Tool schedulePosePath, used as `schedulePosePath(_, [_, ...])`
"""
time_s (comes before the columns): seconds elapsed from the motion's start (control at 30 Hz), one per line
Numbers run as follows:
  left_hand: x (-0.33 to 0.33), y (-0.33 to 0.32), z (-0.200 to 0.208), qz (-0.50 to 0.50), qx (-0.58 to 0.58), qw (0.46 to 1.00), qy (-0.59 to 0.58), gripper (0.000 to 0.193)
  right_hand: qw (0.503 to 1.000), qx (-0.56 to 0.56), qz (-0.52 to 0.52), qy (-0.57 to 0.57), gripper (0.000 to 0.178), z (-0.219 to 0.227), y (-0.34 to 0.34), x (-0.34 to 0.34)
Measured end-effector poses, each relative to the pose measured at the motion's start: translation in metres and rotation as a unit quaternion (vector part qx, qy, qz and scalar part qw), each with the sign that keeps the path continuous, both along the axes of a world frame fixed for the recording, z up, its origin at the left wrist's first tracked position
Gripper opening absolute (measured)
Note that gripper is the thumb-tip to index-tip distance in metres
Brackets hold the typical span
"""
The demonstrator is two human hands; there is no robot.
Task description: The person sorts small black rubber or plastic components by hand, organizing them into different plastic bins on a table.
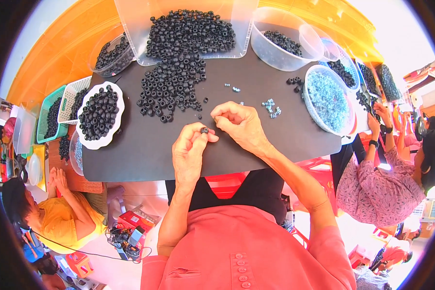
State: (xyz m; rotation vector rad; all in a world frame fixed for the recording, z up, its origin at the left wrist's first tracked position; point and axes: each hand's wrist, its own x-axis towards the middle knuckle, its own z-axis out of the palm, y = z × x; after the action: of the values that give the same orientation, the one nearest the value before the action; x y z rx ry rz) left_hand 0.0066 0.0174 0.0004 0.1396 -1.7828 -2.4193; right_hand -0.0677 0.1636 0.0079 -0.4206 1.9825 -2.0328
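Over the front middle of the dark table, my left hand (189, 147) is closed, pinching a small black bead-like piece (205, 130) with a hole between thumb and forefinger. Just to its right, my right hand (239, 123) is closed too, its fingertips pressed together. Whatever it may hold there is hidden. Beyond my hands spreads a pile of the same black pieces (169, 87), spilling out of a clear plastic bin (130, 29) tipped toward me. A few small clear pieces (270, 108) lie to the right of my right hand.
A white scalloped dish (100, 144) of black pieces stands at the left edge of the dark table (130, 154). At the right edge is a tub (327, 126) of small clear bluish pieces. Other tubs and baskets surround the table. People sit on both sides, the right one handling black pieces.
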Motion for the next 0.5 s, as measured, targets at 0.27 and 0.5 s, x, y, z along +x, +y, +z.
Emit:
schedulePosePath(0.27, [0.0018,-0.001,0.0011,0.008,-0.052,0.999,-0.013,0.014,0.988,-0.126,0.087,-0.024,0.013,-0.0052,-0.0007,0.0078])
schedulePosePath(0.5, [0.0014,0.0011,-0.0011,0.019,-0.079,0.996,-0.028,0.014,0.99,-0.109,0.078,0.043,0.018,-0.0059,0.0019,0.0103])
